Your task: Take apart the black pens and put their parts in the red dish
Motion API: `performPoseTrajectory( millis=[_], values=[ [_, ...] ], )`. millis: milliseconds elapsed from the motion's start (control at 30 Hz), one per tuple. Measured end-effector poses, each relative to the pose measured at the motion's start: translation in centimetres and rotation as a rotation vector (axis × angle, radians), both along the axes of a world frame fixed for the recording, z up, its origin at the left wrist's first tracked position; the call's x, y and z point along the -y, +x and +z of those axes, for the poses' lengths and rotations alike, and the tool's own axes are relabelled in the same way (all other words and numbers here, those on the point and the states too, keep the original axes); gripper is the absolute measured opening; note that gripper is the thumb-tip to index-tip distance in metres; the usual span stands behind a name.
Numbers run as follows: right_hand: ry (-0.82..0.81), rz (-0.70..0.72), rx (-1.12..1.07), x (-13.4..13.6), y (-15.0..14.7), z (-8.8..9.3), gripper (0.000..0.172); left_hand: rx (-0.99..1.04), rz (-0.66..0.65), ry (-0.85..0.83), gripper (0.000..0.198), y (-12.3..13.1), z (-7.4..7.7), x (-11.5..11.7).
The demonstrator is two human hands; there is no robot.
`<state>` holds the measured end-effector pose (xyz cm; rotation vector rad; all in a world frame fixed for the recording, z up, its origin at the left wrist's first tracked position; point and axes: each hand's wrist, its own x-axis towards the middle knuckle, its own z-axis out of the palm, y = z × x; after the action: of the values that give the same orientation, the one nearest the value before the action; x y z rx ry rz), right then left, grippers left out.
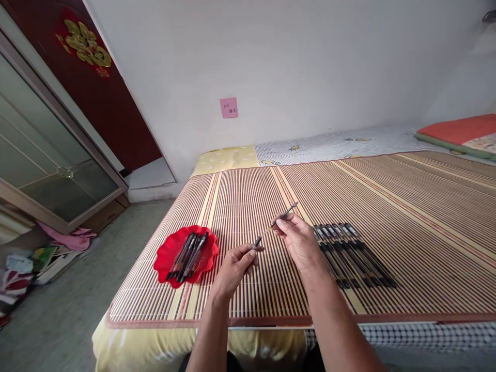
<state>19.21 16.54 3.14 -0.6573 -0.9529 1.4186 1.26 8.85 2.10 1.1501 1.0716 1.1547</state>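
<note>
My left hand [235,266] is closed in a pinch on a small dark pen tip piece [258,241]. My right hand [297,238] pinches a slim dark pen barrel [285,213] that points up and away to the right. A thin refill bridges the two parts between my hands. Both hands hover above a striped bamboo mat [406,206] on a bed. To the left, a red plate [166,253] holds several black pens [188,256]. To the right of my right hand, several black pens [354,253] lie in a neat row on the mat.
A yellow sheet and a patterned sheet [341,144] show beyond the mat. An orange pillow [459,129] lies far right. A pink note [229,107] sticks on the white wall. A glass door [42,150] and a pile of clutter [34,258] are on the floor at left.
</note>
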Motion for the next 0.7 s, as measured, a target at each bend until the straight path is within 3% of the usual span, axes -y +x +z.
performPoseTrajectory(
  millis=[533, 700],
  values=[
    [0.067, 0.013, 0.147, 0.4, 0.5, 0.6, 0.023, -0.014, 0.002, 0.029, 0.040, 0.0, 0.1, 0.3],
    [0.165, -0.010, 0.230, 0.7, 0.8, 1.5, 0.020, -0.018, 0.024, 0.033, 0.038, 0.1, 0.0, 0.2]
  ],
)
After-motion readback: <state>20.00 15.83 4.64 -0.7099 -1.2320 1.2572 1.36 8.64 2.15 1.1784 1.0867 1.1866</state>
